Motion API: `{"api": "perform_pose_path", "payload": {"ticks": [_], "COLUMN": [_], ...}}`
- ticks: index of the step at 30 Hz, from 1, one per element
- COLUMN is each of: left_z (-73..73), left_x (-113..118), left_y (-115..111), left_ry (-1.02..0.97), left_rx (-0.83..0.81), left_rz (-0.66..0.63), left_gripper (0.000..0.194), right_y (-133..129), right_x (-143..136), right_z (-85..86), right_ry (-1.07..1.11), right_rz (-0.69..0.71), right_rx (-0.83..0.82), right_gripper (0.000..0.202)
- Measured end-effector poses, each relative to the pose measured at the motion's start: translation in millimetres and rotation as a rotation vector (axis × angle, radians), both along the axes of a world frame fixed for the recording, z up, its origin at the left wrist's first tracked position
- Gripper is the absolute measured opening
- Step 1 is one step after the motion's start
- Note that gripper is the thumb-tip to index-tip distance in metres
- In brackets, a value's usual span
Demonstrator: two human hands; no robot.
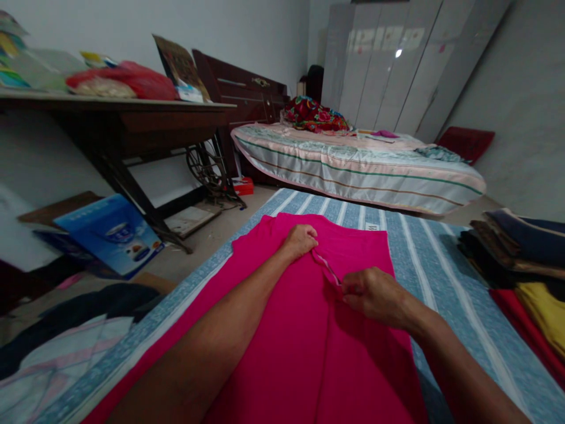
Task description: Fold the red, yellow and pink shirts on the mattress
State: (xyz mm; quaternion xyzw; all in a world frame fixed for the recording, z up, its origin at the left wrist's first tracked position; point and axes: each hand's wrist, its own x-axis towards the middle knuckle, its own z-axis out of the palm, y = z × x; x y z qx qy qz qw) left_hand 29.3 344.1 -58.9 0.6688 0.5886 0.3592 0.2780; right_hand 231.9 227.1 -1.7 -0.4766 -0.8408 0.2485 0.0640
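Note:
A bright pink garment [282,330] lies spread over a blue-and-white striped cover [410,253]. My left hand [301,240] is closed in a pinch on the garment near its far end. Lower and to the right, my right hand [373,294] pinches the same cloth. Between the two hands runs a slightly raised edge with a thin pale line along it; I cannot tell whether it is a zipper or a seam. A small black-and-white label lies by the garment's far right edge.
Folded clothes [521,247] are stacked at the right, with yellow [542,309] and red pieces nearer. A sewing-machine table [132,106] bearing bags stands at the left, above a blue box [112,235]. Beyond are a bed [353,165] and a pale wardrobe [388,65].

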Motion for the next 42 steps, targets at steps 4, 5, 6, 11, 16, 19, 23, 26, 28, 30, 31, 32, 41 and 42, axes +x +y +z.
{"api": "perform_pose_path", "payload": {"ticks": [4, 5, 6, 11, 16, 19, 23, 26, 28, 30, 31, 32, 41, 42], "left_z": [2.3, 2.8, 3.2, 7.4, 25.7, 37.5, 41.8, 37.7, 34.3, 32.4, 32.2, 32.6, 61.7, 65.4], "left_x": [0, 1, 1, 1, 5, 14, 26, 30, 29, 28, 27, 26, 31, 30], "left_y": [0, 0, 0, -1, -13, -23, -32, -34, -33, -32, -31, -31, -54, -61], "left_ry": [0.057, 0.074, 0.092, 0.211, 0.378, 0.525, 0.573, 0.559, 0.553, 0.561, 0.571, 0.58, 0.587, 0.613], "left_rx": [0.004, 0.003, 0.002, 0.001, 0.027, 0.094, 0.162, 0.102, 0.07, 0.064, 0.068, 0.069, 0.005, 0.036], "left_rz": [0.002, 0.001, 0.001, -0.001, 0.007, -0.041, -0.191, -0.255, -0.274, -0.288, -0.297, -0.305, -0.367, -0.387], "left_gripper": [0.022, 0.023, 0.024, 0.026, 0.027, 0.028, 0.023, 0.017, 0.016, 0.015, 0.014, 0.013, 0.006, 0.007], "right_y": [-1, -1, -1, 3, 9, 11, 11, 10, 9, 8, 8, 8, 12, 12], "right_x": [2, 1, 1, 6, 20, 21, 15, 11, 10, 10, 10, 10, 18, 18], "right_z": [0.4, -0.4, -1.5, -6.4, -2.5, -0.1, -3.4, -6.5, -7.1, -7.0, -6.9, -6.9, -6.5, -5.4], "right_ry": [0.028, 0.022, 0.014, 0.077, 0.2, 0.195, 0.155, 0.05, 0.001, -0.014, -0.015, -0.015, 0.122, 0.151], "right_rz": [0.046, 0.055, 0.061, 0.067, -0.035, -0.112, -0.108, -0.06, -0.029, -0.013, -0.01, -0.008, -0.058, -0.072], "right_rx": [-0.059, -0.074, -0.088, -0.241, -0.262, -0.187, -0.126, -0.13, -0.139, -0.15, -0.153, -0.156, -0.17, -0.175], "right_gripper": [0.009, 0.01, 0.01, 0.01, 0.006, 0.004, 0.011, 0.006, 0.011, 0.014, 0.014, 0.014, 0.009, 0.007]}}
